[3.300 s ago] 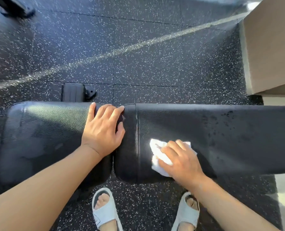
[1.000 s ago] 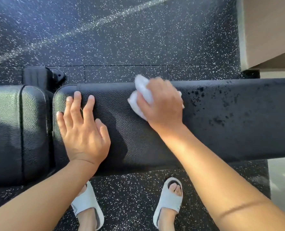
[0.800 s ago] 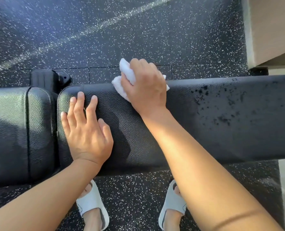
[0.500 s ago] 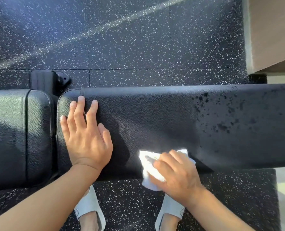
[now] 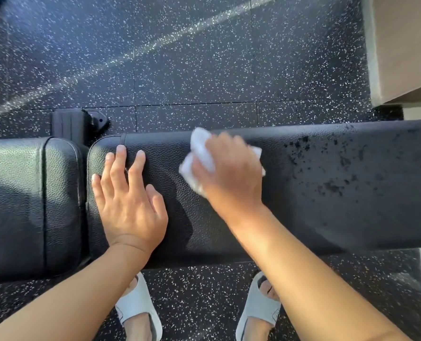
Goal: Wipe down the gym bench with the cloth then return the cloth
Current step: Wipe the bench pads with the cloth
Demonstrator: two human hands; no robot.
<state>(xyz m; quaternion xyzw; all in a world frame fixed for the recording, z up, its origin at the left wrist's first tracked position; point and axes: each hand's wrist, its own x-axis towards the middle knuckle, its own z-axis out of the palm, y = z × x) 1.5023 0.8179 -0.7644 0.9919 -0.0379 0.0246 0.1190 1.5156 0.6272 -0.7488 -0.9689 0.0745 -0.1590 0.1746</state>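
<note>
While the cloth (image 5: 199,153) was pressed by the gripping right hand (image 5: 231,173), dark spots (image 5: 327,173) remained rightward along the bench (image 5: 303,217), the flat left hand (image 5: 130,200) lying farther.

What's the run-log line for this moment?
phase: wiping | right hand: presses white cloth near far edge of long bench pad | left hand: flat on pad | dark specks: unwiped, rightward

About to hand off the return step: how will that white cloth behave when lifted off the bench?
Likely floppy: the white cloth lies crumpled under the right hand. Probably light, as a small wad. It may be damp from the spots on the bench, so slightly clingy.
</note>
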